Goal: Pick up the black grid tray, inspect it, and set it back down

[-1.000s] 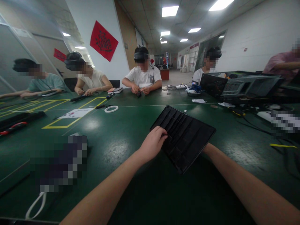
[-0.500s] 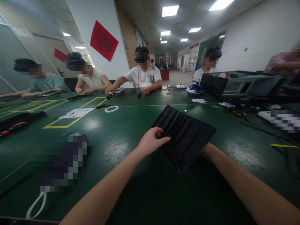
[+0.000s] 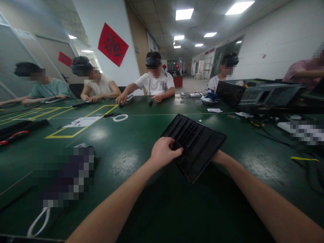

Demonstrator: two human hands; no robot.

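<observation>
A black plastic panel (image 3: 196, 143) with raised ribs and slots is held tilted above the green table, its ribbed face toward me. My left hand (image 3: 165, 148) grips its left edge, the thumb lying over the ribbed face and the fingers curled at the rim. Behind the lower right side is my right hand (image 3: 219, 157); the panel covers its fingers, so their hold does not show.
To the left lie a blurred dark object (image 3: 69, 175) with a white loop (image 3: 39, 222) and a white ring (image 3: 120, 117). An open computer case (image 3: 260, 94) stands at right, with cables nearby. Several people sit around the green table (image 3: 131, 141).
The panel has shifted slightly left and its right side has turned a little. More of my right wrist shows behind it. My left hand keeps its grip.
</observation>
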